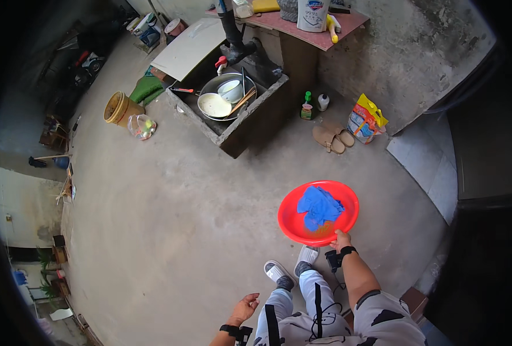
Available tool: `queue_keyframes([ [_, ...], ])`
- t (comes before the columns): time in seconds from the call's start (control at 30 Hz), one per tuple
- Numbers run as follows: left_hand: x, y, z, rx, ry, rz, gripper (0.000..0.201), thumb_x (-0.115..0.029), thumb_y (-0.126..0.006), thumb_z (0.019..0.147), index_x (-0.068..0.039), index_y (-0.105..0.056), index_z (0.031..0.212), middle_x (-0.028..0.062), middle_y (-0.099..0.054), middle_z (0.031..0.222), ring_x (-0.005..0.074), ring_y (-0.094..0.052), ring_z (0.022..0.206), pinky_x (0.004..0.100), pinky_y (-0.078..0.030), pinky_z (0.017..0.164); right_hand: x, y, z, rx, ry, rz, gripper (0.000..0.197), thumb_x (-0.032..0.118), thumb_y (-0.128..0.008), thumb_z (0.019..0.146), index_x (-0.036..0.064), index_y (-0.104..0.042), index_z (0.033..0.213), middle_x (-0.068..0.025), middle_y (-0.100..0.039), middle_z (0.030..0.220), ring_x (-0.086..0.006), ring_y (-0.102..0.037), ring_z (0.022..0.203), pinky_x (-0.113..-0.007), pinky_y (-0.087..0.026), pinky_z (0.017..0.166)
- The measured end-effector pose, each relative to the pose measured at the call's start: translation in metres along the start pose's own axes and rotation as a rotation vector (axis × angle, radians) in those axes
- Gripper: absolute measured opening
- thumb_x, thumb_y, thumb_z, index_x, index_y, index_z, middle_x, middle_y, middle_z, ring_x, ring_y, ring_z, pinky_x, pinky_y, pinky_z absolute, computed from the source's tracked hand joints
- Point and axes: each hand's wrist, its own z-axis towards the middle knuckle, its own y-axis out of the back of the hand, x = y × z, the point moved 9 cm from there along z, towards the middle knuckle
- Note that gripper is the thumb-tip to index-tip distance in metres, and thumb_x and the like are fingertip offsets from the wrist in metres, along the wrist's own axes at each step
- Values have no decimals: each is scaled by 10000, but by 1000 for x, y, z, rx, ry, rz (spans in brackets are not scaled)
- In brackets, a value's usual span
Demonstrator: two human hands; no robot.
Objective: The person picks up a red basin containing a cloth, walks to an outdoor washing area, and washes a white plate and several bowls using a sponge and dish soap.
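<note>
My right hand point(340, 240) grips the near rim of a red plastic basin point(287, 222), which is held out ahead of my feet. Inside the basin lies a crumpled blue cloth point(320, 205). A brownish patch shows on the basin's bottom beside the cloth. My left hand point(246, 307) hangs by my left leg with nothing in it, its fingers loosely bent and apart. Dark straps with small devices sit on both wrists.
Ahead stands a concrete sink point(233, 141) holding a metal basin with bowls and chopsticks, under a red-handled tap point(221, 61). Brown clogs point(332, 138), a green bottle point(306, 106) and a colourful bag point(366, 119) stand right of it. A yellow bucket point(123, 109) is left.
</note>
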Motion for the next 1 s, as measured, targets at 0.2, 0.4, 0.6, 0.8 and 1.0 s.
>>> queue_keyframes([
  [0.2, 59, -33, 56, 77, 155, 71, 313, -234, -564, 852, -108, -554, 1138, 94, -599, 1095, 221, -596, 973, 320, -469, 825, -15, -5, 105, 28, 15, 30, 368, 294, -581, 819, 138, -459, 1129, -56, -575, 1057, -229, -593, 824, -368, -500, 651],
  [0.4, 76, -31, 70, 59, 244, 24, 311, -212, -571, 850, -91, -548, 1136, 97, -606, 1084, 204, -597, 967, 299, -471, 825, -52, 69, 151, -290, 92, 119, 436, 291, -601, 833, 99, -434, 1187, -118, -567, 1064, -247, -579, 925, -408, -480, 767],
  [0.6, 33, -5, 71, 55, 185, 39, 307, -213, -584, 840, -96, -554, 1123, 107, -602, 1088, 224, -587, 993, 318, -467, 838, -31, 119, 121, -226, 199, -357, 395, 328, -576, 831, 108, -505, 1150, -41, -575, 1006, -160, -551, 826, -351, -446, 677],
  [0.8, -82, 98, 0, -72, -82, 586, 327, -255, -582, 811, -107, -562, 1102, 142, -589, 1044, 310, -566, 964, 382, -461, 832, 77, 71, -107, 101, 563, -729, 402, 287, -599, 820, 32, -541, 1126, -117, -632, 950, -206, -601, 868, -313, -467, 773],
  [1.0, -117, 218, -54, -244, -81, 665, 362, -265, -593, 789, -116, -560, 1118, 158, -565, 1096, 337, -536, 1010, 402, -448, 856, 164, 54, -268, 207, 724, -915, 434, 295, -597, 816, 30, -529, 1153, -147, -631, 978, -234, -616, 886, -321, -474, 783],
])
